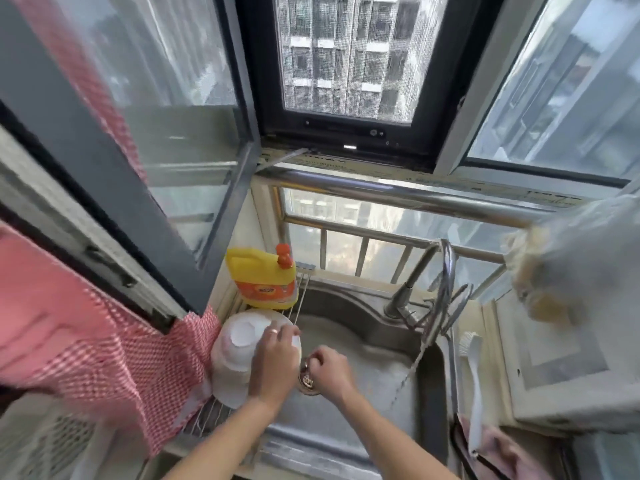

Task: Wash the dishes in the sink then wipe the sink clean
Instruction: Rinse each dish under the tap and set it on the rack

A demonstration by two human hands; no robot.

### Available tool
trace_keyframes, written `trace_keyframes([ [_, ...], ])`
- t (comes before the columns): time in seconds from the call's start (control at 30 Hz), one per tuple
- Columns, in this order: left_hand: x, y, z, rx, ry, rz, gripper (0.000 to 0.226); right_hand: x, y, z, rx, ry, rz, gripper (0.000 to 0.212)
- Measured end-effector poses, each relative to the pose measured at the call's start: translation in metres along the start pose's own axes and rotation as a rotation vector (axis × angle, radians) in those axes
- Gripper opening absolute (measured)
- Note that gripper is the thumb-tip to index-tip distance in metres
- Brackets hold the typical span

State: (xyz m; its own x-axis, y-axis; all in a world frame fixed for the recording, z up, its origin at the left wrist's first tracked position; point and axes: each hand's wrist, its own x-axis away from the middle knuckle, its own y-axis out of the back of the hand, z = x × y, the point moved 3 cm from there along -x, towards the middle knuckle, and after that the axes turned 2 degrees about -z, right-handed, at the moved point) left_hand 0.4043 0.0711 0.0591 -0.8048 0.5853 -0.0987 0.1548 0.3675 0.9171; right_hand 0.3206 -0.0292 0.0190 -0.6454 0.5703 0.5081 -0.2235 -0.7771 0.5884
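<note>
A steel sink (367, 379) lies below me, and a thin stream of water (414, 365) runs into it from the faucet (446, 271). White bowls and plates (235, 355) are stacked upside down on a wire rack (207, 419) over the sink's left side. My left hand (273, 362) lies over this stack, fingers curled on the rim of a white dish (296, 342). My right hand (329, 370) is down in the basin with its fingers curled at the drain strainer (307, 380), which it partly hides. The picture is blurred by motion.
A yellow detergent bottle (263, 278) stands behind the dishes. A white brush (475, 375) and a pink cloth (502, 452) lie on the right counter. A red checked curtain (86, 341) hangs at the left. Window frames and a steel railing (398, 195) stand close behind the sink.
</note>
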Motion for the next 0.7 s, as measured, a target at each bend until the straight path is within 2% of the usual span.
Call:
trace_keyframes([
  [0.07, -0.008, 0.023, 0.025, -0.076, 0.06, -0.147, 0.036, 0.006, -0.001, 0.038, -0.165, 0.044, -0.05, 0.019],
  [0.13, -0.011, 0.038, 0.047, -0.088, 0.256, -0.206, 0.041, 0.006, -0.007, 0.064, -0.286, 0.035, -0.065, 0.016],
  [0.23, -0.008, 0.039, 0.068, -0.067, 0.45, -0.011, 0.064, 0.004, -0.02, 0.086, -0.283, 0.001, -0.026, 0.022],
  [0.33, -0.004, 0.036, 0.077, -0.106, 0.419, 0.083, 0.074, 0.005, -0.031, 0.092, -0.289, -0.039, -0.032, 0.027],
  [0.43, -0.003, 0.036, 0.076, -0.078, 0.419, 0.031, 0.051, 0.006, -0.04, 0.092, -0.343, -0.078, -0.095, 0.031],
  [0.57, -0.004, 0.041, 0.072, -0.013, 0.48, 0.054, 0.051, 0.004, -0.051, 0.087, -0.498, -0.214, -0.063, 0.05],
  [0.7, -0.012, 0.043, 0.078, 0.056, 0.477, 0.12, 0.052, 0.0, -0.047, 0.085, -0.575, -0.171, -0.058, 0.042],
])
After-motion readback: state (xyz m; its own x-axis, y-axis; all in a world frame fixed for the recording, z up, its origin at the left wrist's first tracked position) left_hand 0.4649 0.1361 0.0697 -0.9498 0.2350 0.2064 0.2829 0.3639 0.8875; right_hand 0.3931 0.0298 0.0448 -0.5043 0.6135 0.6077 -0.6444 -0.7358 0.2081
